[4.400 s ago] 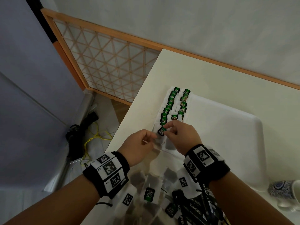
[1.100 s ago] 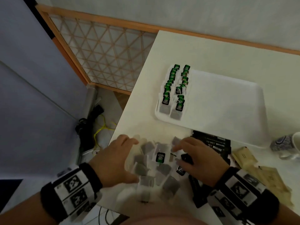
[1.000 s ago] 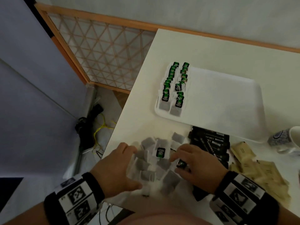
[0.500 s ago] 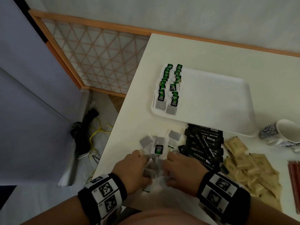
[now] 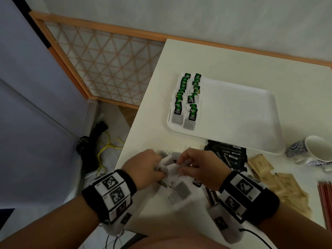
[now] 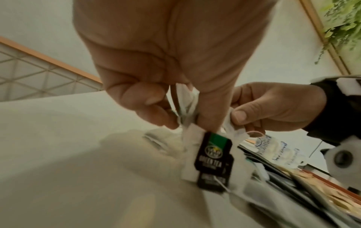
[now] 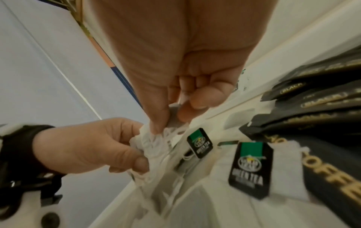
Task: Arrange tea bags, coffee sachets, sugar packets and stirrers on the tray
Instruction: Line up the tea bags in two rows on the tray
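Near the table's front edge both hands hold a bunch of white tea bags [image 5: 168, 166]. My left hand [image 5: 143, 168] grips several bags [image 6: 187, 106] with a green-tea tag [image 6: 213, 154] dangling below. My right hand [image 5: 195, 164] pinches the top of a bag [image 7: 173, 117] beside them. More loose tea bags [image 5: 180, 192] lie under the hands. The white tray [image 5: 239, 115] holds two rows of tea bags [image 5: 186, 99] along its left side. Black coffee sachets [image 5: 230, 157], brown sugar packets [image 5: 280, 180] and red stirrers [image 5: 325, 200] lie on the table to the right.
A patterned mug [image 5: 310, 151] lies on its side right of the tray. The table's left edge [image 5: 136, 126] drops to a floor with cables [image 5: 106, 150]. A wooden lattice screen [image 5: 100, 67] stands at the back left.
Both hands have gathered the loose tea bags from the pile and lifted a bunch together; a second ago they were spread flat over the pile.
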Available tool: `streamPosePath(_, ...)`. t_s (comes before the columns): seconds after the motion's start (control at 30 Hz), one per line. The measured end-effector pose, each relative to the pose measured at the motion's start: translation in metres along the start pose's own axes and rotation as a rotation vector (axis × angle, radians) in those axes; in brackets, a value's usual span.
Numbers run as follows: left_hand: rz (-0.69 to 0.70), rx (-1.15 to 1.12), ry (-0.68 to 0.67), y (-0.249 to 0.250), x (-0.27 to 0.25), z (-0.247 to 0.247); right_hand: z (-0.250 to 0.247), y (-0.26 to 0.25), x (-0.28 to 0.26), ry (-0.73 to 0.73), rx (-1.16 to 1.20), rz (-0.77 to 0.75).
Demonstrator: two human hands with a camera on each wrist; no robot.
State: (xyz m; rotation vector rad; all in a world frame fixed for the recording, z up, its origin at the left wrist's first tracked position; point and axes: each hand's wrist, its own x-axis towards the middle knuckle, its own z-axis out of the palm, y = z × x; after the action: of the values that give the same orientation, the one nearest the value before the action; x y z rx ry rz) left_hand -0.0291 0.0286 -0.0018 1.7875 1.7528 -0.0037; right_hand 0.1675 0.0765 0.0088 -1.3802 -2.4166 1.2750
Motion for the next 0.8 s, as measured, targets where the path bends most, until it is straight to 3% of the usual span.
streamPosePath(0.23,-0.085,-0.171,0.045,-0.003,0.026,0.001,-0.001,0.009,0.030,0.028,-0.185,0.011)
streamPosePath(0.43,-0.041,-0.154,0.107,-0.006,0.026,0.001,-0.017,0.017,0.020,0.106,-0.273,-0.041)
streamPosePath(0.57,0.095,-0.149,0.158,-0.007,0.015,0.002,-0.023,0.015,-0.004,-0.092,-0.497,-0.045)
streamPosePath(0.67,0.170,0.019,0.076,-0.002,0.007,0.007,-0.020,0.012,-0.016,-0.231,-0.609,-0.071)
streamPosePath(0.8,0.204,0.294,0.017,0.002,0.005,0.018,-0.012,0.013,-0.018,-0.256,-0.740,-0.087)
